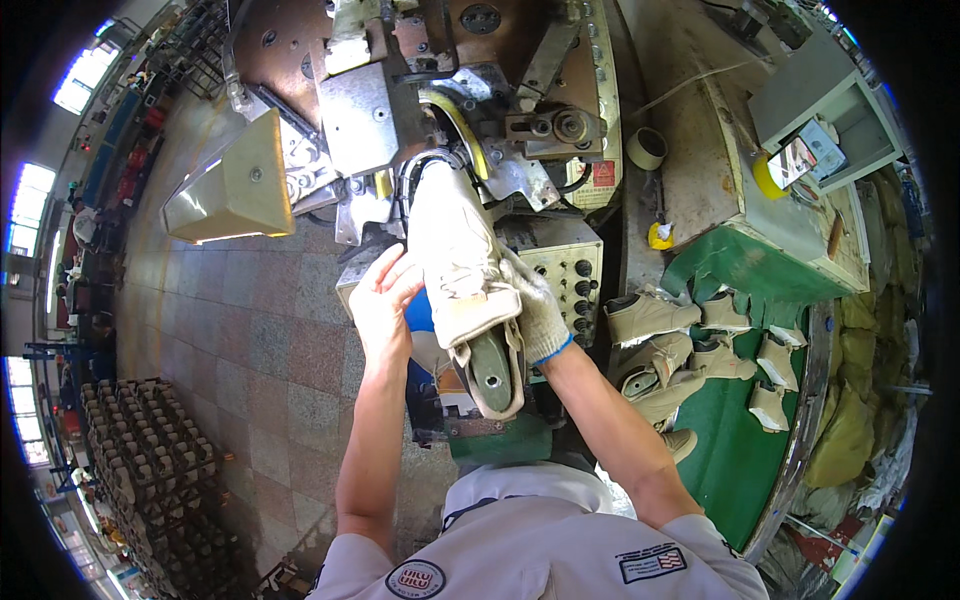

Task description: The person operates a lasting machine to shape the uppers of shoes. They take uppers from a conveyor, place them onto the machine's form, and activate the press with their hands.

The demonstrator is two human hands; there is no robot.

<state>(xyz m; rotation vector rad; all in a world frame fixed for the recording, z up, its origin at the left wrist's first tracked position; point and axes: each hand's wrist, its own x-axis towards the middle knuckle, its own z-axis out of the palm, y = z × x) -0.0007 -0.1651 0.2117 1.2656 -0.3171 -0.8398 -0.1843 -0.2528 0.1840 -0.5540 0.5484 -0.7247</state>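
A beige shoe upper (455,255) sits over a green shoe last (489,372), its toe end in the jaws of a metal shoe-making machine (360,115) and its heel end toward me. A hole shows in the last's top. My left hand (384,300) is bare, its fingers stretched out at the shoe's left side, the tips touching or very near it. On the other side my right hand (538,310), in a pale knitted glove with a blue cuff, grips the shoe upper; its fingers are partly hidden behind the shoe.
Several beige shoe uppers (652,318) lie on a green-covered surface (720,440) at the right. A control box with black knobs (583,290) stands just beyond my right hand. Tape (647,148) rests on the bench. Stacked racks (150,440) stand on the floor at left.
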